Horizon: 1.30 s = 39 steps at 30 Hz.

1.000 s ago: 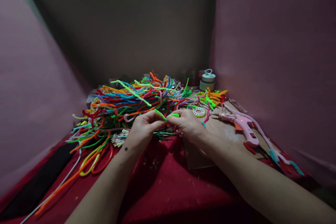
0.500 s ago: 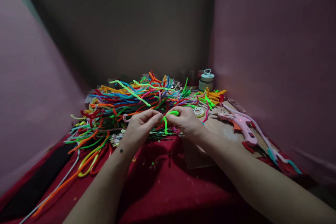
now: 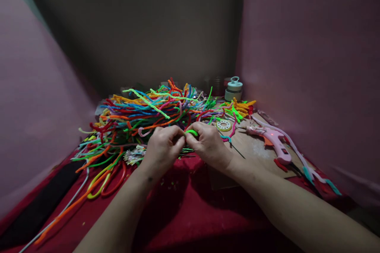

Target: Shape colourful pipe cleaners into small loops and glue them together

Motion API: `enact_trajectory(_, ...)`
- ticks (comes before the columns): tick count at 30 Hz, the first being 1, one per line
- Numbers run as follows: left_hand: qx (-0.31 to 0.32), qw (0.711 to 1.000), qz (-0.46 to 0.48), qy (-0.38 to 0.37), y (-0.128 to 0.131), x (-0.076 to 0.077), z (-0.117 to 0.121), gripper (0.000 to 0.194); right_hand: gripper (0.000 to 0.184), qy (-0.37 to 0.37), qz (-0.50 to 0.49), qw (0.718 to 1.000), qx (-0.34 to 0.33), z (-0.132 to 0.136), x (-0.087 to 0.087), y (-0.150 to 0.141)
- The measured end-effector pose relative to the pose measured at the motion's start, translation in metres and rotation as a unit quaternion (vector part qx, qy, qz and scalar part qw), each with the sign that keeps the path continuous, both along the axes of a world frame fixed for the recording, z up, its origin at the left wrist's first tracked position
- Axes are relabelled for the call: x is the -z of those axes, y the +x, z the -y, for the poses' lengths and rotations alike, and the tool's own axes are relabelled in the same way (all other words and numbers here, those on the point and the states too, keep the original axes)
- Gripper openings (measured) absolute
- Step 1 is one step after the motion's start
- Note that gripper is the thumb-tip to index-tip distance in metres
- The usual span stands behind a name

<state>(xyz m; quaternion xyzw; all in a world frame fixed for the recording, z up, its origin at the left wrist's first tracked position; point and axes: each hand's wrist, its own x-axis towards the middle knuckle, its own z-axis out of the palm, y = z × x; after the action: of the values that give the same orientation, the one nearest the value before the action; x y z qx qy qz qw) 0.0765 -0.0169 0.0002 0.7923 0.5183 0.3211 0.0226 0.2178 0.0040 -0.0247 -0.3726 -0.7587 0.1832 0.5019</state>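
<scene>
A bright green pipe cleaner [image 3: 192, 132] is bent into a small curve between my two hands. My right hand [image 3: 209, 144] pinches it with thumb and forefinger. Fingertip to fingertip with it, my left hand [image 3: 164, 144] is also closed in a pinch at the pipe cleaner's left end, most of which the fingers cover. Just behind both hands lies a large heap of pipe cleaners [image 3: 142, 106] in many colours. Below the left hand's fingers, a bundle of pale-tipped stamens [image 3: 135, 155] lies on the red cloth [image 3: 184, 221].
On the right, a pink glue gun [image 3: 277, 142] with its light on rests on a brown board [image 3: 249, 142]. A tape roll [image 3: 223, 125], orange and green pipe cleaners [image 3: 242, 107] and a lidded jar [image 3: 234, 89] stand behind. A black strip [image 3: 44, 201] lies at left.
The green pipe cleaner's free end hung down half a second ago; now only a short curve shows. Both hands have turned inward and closed together around it.
</scene>
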Motion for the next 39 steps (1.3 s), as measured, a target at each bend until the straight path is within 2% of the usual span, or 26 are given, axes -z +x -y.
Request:
enact_trajectory(2, -0.022, 0.979, -0.156, 0.131, 0.003, 0.0, 0.003, 0.021, 0.011, -0.036, -0.028, 0.999, 0.005, 0.001, -0.001, -0.001)
enact_trajectory(4, -0.036, 0.942, -0.262, 0.208, 0.006, 0.001, 0.007, 0.024, 0.01, -0.105, -0.077, 0.991, -0.01, -0.001, -0.001, -0.002)
enact_trajectory(6, -0.043, 0.918, -0.309, 0.244, 0.008, 0.002, 0.009, 0.024, 0.009, -0.208, -0.144, 0.966, -0.056, -0.004, -0.002, -0.002)
enact_trajectory(7, -0.043, 0.915, -0.312, 0.251, 0.009, 0.003, 0.01, 0.024, 0.011, -0.259, -0.178, 0.946, -0.086, -0.006, -0.002, -0.002)
enact_trajectory(9, -0.039, 0.929, -0.278, 0.242, 0.008, 0.005, 0.008, 0.023, 0.016, -0.33, -0.219, 0.908, -0.136, -0.01, -0.003, 0.0)
enact_trajectory(11, -0.021, 0.963, -0.186, 0.192, 0.005, 0.004, 0.005, 0.019, 0.017, -0.354, -0.217, 0.898, -0.147, -0.013, -0.005, 0.003)
enact_trajectory(13, 0.027, 0.995, -0.052, 0.079, -0.002, -0.001, 0.0, 0.014, 0.01, -0.346, -0.176, 0.912, -0.133, -0.015, -0.008, 0.006)
enact_trajectory(14, 0.059, 0.998, 0.023, 0.003, -0.006, -0.005, -0.002, 0.015, 0.006, -0.337, -0.152, 0.92, -0.131, -0.015, -0.01, 0.007)
enact_trajectory(15, 0.085, 0.989, 0.09, -0.078, -0.011, -0.008, -0.004, 0.018, 0.005, -0.324, -0.128, 0.927, -0.136, -0.015, -0.011, 0.009)
enact_trajectory(18, 0.083, 0.939, 0.226, -0.245, -0.023, -0.015, -0.008, 0.026, 0.007, -0.28, -0.076, 0.937, -0.196, -0.014, -0.012, 0.011)
enact_trajectory(20, 0.111, 0.9, 0.249, -0.34, -0.026, -0.015, -0.008, 0.029, 0.009, -0.266, -0.055, 0.932, -0.239, -0.014, -0.012, 0.013)
enact_trajectory(22, 0.165, 0.855, 0.253, -0.422, -0.026, -0.013, -0.005, 0.031, 0.011, -0.262, -0.042, 0.927, -0.265, -0.014, -0.013, 0.016)
enact_trajectory(25, 0.204, 0.799, 0.286, -0.487, -0.025, -0.007, -0.001, 0.034, 0.012, -0.257, -0.035, 0.922, -0.287, -0.014, -0.014, 0.02)
enact_trajectory(27, 0.207, 0.778, 0.307, -0.508, -0.025, -0.004, 0.0, 0.034, 0.012, -0.253, -0.032, 0.919, -0.299, -0.014, -0.015, 0.021)
enact_trajectory(29, 0.211, 0.767, 0.31, -0.52, -0.025, -0.003, 0.0, 0.031, 0.011, -0.239, -0.027, 0.925, -0.295, -0.013, -0.016, 0.021)
enact_trajectory(31, 0.207, 0.783, 0.29, -0.51, -0.024, -0.004, -0.002, 0.027, 0.011, -0.21, -0.014, 0.941, -0.264, -0.013, -0.016, 0.02)
enact_trajectory(32, 0.2, 0.803, 0.267, -0.494, -0.023, -0.004, -0.003, 0.026, 0.011, -0.194, -0.005, 0.952, -0.236, -0.013, -0.016, 0.018)
enact_trajectory(34, 0.17, 0.863, 0.195, -0.434, -0.018, -0.004, -0.005, 0.027, 0.01, -0.183, 0.003, 0.968, -0.17, -0.015, -0.013, 0.015)
enact_trajectory(35, 0.147, 0.901, 0.145, -0.381, -0.014, -0.003, -0.006, 0.028, 0.009, -0.193, -0.004, 0.972, -0.136, -0.016, -0.011, 0.013)
enact_trajectory(37, 0.08, 0.972, 0.017, -0.22, -0.007, 0.001, -0.005, 0.03, 0.007, -0.254, -0.059, 0.961, -0.096, -0.019, -0.007, 0.009)
enact_trajectory(38, 0.046, 0.99, -0.056, -0.123, -0.003, 0.004, -0.004, 0.03, 0.009, -0.302, -0.106, 0.942, -0.1, -0.02, -0.005, 0.007)
enact_trajectory(39, 0.016, 0.992, -0.124, -0.03, 0.001, 0.006, -0.002, 0.03, 0.012, -0.354, -0.16, 0.914, -0.117, -0.021, -0.003, 0.006)
